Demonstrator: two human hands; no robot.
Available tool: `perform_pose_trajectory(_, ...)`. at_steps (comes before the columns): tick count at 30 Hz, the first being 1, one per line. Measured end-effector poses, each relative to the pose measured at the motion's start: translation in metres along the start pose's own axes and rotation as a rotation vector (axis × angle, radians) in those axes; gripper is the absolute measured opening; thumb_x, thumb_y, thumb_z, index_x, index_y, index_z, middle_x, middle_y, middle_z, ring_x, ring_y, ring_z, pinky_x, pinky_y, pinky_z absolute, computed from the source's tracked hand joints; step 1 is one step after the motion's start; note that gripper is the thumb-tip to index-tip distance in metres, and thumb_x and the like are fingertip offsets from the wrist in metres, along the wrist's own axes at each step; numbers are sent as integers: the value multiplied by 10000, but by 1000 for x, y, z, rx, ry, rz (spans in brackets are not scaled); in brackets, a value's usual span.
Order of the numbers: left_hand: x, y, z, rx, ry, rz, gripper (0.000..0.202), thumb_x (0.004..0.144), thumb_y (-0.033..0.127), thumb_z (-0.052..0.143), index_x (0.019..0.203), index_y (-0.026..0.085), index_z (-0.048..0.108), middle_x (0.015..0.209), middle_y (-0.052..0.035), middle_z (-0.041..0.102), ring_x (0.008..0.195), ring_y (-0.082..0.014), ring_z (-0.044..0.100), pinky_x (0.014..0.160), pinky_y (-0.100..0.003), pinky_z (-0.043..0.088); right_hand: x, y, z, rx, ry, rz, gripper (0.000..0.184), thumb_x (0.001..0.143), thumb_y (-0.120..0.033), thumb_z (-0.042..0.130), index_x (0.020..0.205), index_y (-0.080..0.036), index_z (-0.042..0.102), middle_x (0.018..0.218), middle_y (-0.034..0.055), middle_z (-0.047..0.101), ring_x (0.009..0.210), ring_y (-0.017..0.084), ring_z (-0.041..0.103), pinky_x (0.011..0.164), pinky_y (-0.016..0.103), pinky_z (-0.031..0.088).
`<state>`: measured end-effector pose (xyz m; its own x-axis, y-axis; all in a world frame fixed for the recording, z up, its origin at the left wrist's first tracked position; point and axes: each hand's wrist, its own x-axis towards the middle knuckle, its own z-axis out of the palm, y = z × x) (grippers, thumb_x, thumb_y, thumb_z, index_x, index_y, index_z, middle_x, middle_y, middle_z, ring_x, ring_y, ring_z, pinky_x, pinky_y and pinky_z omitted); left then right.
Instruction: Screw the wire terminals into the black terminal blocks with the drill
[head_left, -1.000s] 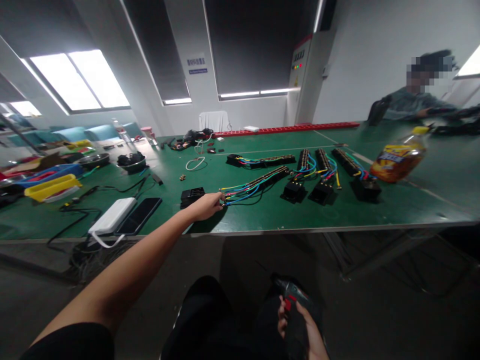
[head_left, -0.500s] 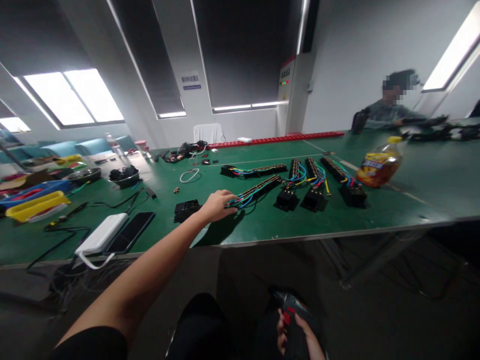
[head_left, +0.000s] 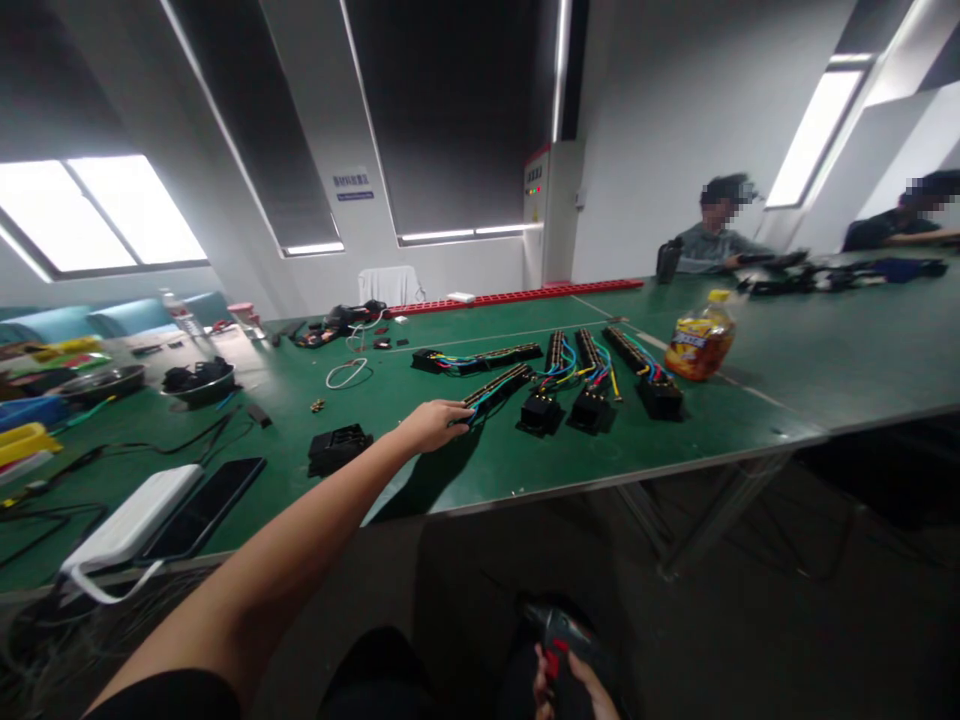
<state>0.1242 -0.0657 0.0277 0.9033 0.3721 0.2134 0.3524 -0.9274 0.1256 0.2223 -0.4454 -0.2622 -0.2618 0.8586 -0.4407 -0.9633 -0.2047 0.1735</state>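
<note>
My left hand reaches far out over the green table and closes on the coloured wires at the near end of a black terminal strip. Just right of it lie three more wired strips with black blocks, and another one lies behind. A loose black block sits left of my hand. My right hand rests low by my lap at the bottom edge, wrapped round a dark power screwdriver with a red trigger.
An orange drink bottle lies on the table at right. A white power bank and a black phone lie at the near left edge. Bowls, cables and coloured trays crowd the far left. Two people sit at the far right.
My left hand slid from the wire tips further along the bundle toward the strip and closed over it. The view swung right, bringing a second seated person into sight.
</note>
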Motion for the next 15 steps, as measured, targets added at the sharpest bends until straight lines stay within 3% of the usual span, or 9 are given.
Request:
perform_pose_trajectory(8,27,10,9,164,-27,-36,432,952,418,469,1333,273,612,1365,-48,618,1254,-224,584,1060,-317,442,0,0,3,28,8,-13,463,528,-192,940,929,-82,736,795,79,781,731,170,717,622,248,459)
perform_pose_trajectory(15,53,18,19,271,-33,-66,414,990,363,412,1369,282,558,1400,-26,591,1301,-202,543,1075,-300,427,12,-1,-11,-1,11,-32,485,491,-262,945,911,-115,752,783,61,786,708,172,720,594,240,463)
